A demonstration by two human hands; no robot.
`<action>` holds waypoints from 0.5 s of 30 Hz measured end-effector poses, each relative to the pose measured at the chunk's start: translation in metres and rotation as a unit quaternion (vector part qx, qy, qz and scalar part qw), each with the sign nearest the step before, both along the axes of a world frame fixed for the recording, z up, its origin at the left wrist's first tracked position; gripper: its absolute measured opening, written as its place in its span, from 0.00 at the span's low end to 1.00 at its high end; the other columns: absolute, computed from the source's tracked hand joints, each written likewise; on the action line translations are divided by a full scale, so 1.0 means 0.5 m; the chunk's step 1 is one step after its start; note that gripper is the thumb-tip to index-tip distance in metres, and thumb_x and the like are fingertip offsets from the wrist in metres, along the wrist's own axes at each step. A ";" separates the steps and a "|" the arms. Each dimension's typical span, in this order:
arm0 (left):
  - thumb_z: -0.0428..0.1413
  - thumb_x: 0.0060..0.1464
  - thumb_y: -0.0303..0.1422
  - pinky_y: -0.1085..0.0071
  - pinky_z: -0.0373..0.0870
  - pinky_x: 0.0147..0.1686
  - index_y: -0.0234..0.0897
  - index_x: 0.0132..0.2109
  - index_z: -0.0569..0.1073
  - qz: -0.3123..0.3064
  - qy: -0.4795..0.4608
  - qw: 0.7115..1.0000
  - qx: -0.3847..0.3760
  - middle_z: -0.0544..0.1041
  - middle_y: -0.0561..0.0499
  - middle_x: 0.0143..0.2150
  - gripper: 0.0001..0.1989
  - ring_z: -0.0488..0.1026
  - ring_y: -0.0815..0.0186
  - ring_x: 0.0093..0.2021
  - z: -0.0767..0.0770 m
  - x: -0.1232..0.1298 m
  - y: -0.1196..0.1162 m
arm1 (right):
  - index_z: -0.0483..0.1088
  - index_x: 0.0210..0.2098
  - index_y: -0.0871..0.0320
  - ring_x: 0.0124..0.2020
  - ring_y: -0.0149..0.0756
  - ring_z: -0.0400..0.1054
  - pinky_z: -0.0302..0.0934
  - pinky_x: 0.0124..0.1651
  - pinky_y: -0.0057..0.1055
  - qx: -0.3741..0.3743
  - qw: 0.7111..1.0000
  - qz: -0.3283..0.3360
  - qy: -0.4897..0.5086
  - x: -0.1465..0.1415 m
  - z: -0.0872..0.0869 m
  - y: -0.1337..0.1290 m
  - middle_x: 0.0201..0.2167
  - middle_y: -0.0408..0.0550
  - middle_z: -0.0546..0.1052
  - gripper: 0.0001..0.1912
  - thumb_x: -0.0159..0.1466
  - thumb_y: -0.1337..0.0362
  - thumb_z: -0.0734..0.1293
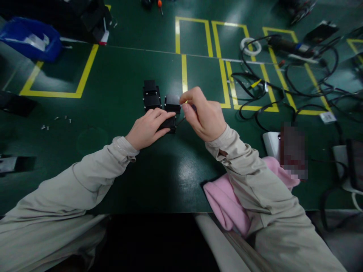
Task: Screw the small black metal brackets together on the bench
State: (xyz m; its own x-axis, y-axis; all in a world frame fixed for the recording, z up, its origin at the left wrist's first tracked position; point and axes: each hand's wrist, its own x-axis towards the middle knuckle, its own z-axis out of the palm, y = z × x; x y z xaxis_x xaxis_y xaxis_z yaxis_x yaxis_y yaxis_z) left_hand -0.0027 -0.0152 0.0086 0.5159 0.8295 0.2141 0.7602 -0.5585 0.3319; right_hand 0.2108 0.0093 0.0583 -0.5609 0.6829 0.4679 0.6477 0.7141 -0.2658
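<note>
Several small black blocks with silvery screws on their sides lie together on the green table. My left hand [149,127] grips the nearest black block [170,124], thumb along its front and fingers over its top. Right beside it, my right hand [202,113] is closed, thumb and forefinger pinched at the right side of another black block [172,102]. A thin shaft [180,121] of a tool slants from under that hand towards the held block. Its handle is mostly hidden in my fingers. One more stepped black block [151,96] sits to the left.
Loose screws [68,119] lie on the left, below a blue bin [34,39]. Tangled black cables [255,96] and a white tape roll [250,47] occupy the right. A pink cloth [227,204] hangs over the front edge under my right forearm. Yellow tape marks rectangles on the table.
</note>
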 end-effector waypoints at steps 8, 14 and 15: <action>0.52 0.65 0.36 0.57 0.71 0.53 0.38 0.65 0.65 0.000 0.000 1.000 0.004 0.72 0.43 0.56 0.23 0.69 0.54 0.54 -0.001 -0.001 0.001 | 0.68 0.50 0.59 0.30 0.27 0.72 0.62 0.37 0.26 0.006 1.000 -0.010 0.011 0.001 0.000 -0.002 0.36 0.45 0.78 0.28 0.74 0.53 0.43; 0.52 0.65 0.35 0.56 0.71 0.53 0.36 0.65 0.66 -0.002 0.004 1.000 0.005 0.72 0.42 0.56 0.23 0.69 0.53 0.54 0.000 0.000 0.000 | 0.67 0.52 0.59 0.31 0.26 0.72 0.62 0.37 0.26 0.019 1.000 -0.008 0.012 0.001 0.000 -0.003 0.37 0.46 0.78 0.28 0.74 0.53 0.42; 0.52 0.65 0.35 0.57 0.71 0.53 0.36 0.65 0.66 -0.001 0.004 1.000 0.008 0.72 0.42 0.56 0.23 0.69 0.53 0.54 0.000 0.000 0.000 | 0.68 0.50 0.59 0.31 0.26 0.72 0.61 0.37 0.26 0.018 1.000 -0.009 0.006 0.001 0.000 -0.002 0.35 0.45 0.77 0.29 0.74 0.52 0.42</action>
State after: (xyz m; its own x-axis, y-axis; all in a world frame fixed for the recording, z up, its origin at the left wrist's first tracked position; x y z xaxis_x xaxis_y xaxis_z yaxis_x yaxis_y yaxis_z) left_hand -0.0029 -0.0151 0.0085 0.5193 0.8250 0.2228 0.7614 -0.5651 0.3178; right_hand 0.2112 0.0083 0.0583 -0.5435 0.6755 0.4983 0.6572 0.7117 -0.2481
